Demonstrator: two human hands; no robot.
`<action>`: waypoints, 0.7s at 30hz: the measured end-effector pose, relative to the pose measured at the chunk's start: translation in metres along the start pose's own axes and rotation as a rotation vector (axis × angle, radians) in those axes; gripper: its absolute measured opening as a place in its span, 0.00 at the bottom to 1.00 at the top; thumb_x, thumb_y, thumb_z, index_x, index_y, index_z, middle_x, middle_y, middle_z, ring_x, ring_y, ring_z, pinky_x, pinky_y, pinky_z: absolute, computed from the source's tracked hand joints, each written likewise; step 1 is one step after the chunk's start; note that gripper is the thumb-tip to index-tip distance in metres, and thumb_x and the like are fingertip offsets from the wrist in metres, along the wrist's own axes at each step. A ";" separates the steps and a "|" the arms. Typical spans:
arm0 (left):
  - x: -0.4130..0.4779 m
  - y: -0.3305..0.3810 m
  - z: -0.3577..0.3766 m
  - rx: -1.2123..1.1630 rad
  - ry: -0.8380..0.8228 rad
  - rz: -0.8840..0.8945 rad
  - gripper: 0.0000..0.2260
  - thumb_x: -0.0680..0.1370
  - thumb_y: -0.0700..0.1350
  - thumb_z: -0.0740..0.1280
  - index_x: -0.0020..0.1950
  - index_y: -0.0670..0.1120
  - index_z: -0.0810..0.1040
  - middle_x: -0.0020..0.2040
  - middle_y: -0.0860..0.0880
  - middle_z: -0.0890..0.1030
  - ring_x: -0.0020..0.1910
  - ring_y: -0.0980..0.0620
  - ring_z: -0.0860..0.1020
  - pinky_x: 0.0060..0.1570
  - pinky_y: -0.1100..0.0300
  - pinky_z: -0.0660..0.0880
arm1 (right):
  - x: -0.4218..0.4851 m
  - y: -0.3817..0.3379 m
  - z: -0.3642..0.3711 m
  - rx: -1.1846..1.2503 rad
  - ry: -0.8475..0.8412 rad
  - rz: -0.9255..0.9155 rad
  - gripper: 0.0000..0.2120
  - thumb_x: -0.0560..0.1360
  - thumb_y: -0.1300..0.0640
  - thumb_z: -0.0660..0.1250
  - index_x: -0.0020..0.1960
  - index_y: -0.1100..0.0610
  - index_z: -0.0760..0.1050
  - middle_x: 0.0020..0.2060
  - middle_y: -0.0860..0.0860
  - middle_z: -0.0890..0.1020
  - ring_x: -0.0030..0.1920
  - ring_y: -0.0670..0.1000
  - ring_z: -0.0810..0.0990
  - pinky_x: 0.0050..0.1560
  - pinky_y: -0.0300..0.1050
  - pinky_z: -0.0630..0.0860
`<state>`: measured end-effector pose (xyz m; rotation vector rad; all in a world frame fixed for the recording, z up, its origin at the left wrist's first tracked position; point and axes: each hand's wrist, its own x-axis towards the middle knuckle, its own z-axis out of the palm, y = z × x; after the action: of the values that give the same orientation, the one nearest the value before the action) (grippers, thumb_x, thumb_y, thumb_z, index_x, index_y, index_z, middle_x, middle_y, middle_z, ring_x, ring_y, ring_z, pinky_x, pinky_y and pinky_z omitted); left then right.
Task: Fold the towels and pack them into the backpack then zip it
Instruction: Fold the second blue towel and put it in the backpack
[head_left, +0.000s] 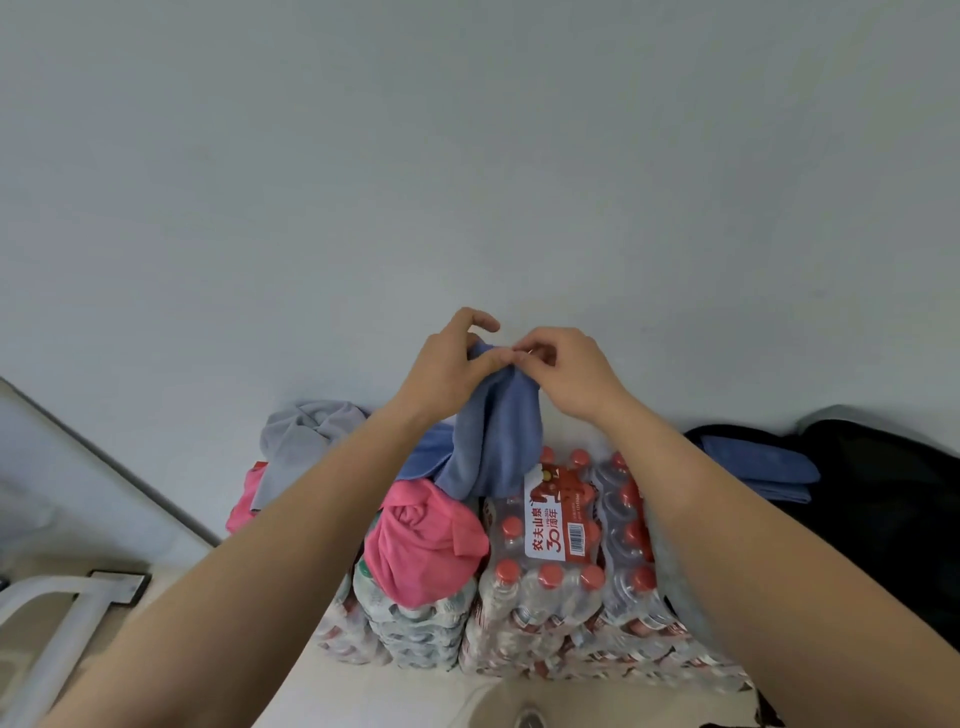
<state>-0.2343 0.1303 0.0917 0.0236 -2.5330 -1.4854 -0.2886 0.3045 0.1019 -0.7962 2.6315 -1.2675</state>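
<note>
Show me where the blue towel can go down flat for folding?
The best bare patch is the top of the water bottle packs, between the pink towel on their left and the black backpack on the right. The left end is crowded: the pink towel and a grey towel are heaped there. A folded blue towel sits at the backpack.

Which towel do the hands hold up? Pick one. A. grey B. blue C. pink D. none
B: the left hand and right hand pinch the top of the blue towel, which hangs above the bottle packs.
</note>
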 end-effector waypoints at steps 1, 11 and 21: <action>-0.004 -0.006 0.002 0.006 -0.036 -0.026 0.16 0.76 0.51 0.73 0.59 0.49 0.72 0.41 0.46 0.83 0.39 0.51 0.80 0.40 0.59 0.76 | 0.001 0.001 -0.001 0.020 0.022 0.007 0.04 0.78 0.55 0.67 0.47 0.51 0.80 0.39 0.47 0.83 0.41 0.45 0.80 0.41 0.36 0.71; -0.029 -0.039 0.002 0.003 -0.028 -0.076 0.03 0.76 0.51 0.67 0.44 0.56 0.79 0.37 0.55 0.79 0.34 0.60 0.74 0.41 0.59 0.71 | -0.010 0.024 0.000 0.014 -0.057 0.182 0.07 0.78 0.54 0.63 0.46 0.51 0.79 0.39 0.45 0.82 0.41 0.47 0.78 0.42 0.43 0.72; -0.025 -0.022 0.006 -0.053 -0.105 -0.002 0.04 0.77 0.41 0.71 0.49 0.48 0.85 0.44 0.58 0.84 0.39 0.66 0.78 0.43 0.71 0.71 | -0.012 0.008 0.003 0.078 -0.256 0.035 0.08 0.80 0.56 0.65 0.55 0.54 0.81 0.48 0.42 0.81 0.51 0.43 0.79 0.53 0.38 0.75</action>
<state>-0.2132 0.1275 0.0653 -0.0621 -2.5738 -1.5940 -0.2806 0.3126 0.0920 -0.8342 2.3702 -1.1646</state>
